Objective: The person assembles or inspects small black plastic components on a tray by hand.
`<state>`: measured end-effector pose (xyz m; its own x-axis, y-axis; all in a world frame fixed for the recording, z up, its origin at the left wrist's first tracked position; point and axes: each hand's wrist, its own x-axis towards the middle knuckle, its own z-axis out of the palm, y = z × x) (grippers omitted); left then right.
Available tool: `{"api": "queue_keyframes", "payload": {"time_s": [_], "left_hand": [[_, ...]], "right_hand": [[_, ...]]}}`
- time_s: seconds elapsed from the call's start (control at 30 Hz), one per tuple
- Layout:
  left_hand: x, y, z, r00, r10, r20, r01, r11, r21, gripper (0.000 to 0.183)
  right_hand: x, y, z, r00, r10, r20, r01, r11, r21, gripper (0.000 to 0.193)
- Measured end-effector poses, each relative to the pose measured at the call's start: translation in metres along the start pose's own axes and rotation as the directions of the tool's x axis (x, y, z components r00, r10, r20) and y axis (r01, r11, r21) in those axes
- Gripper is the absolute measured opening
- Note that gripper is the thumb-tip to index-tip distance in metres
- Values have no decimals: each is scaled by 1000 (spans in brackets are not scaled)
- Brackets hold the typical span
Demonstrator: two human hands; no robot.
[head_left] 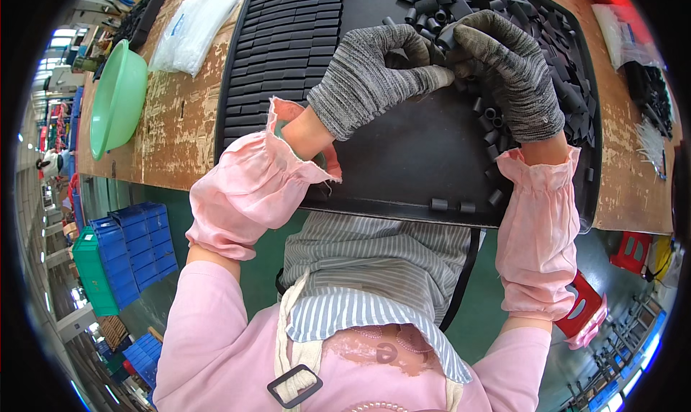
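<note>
Both my hands wear grey knit gloves and meet over the upper middle of a large black tray (410, 167). My right hand (511, 73) is closed, pinching a short black tube (448, 37) between thumb and fingers. From the other side, my left hand (374, 77) is closed too, its fingertips at the same spot; they seem to grip a dark piece there, largely hidden. Neat rows of black tubes (281, 59) lie packed side by side along the tray's left. Around and beyond my right hand spreads a loose heap of black tubes (568, 88).
The tray rests on a worn wooden table (180, 117). On its left stand a light green basin (119, 99) and a clear plastic bag (194, 30). A few single tubes (466, 207) lie by the tray's near rim. Blue crates (137, 253) and a red stool (584, 304) stand below.
</note>
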<state>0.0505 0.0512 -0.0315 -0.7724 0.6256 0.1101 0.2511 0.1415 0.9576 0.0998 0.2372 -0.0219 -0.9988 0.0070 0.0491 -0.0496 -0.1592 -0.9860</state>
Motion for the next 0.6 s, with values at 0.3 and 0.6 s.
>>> {"api": "queue_keyframes", "payload": {"time_s": [0.3, 0.6], "left_hand": [[2, -3, 3, 997, 70, -45, -72, 996, -53, 23], [0, 4, 3, 997, 22, -77, -22, 1000, -2, 21]], "right_hand": [[0, 0, -2, 999, 40, -36, -38, 998, 40, 21], [2, 3, -10, 994, 94, 51, -100, 985, 139, 21]]}}
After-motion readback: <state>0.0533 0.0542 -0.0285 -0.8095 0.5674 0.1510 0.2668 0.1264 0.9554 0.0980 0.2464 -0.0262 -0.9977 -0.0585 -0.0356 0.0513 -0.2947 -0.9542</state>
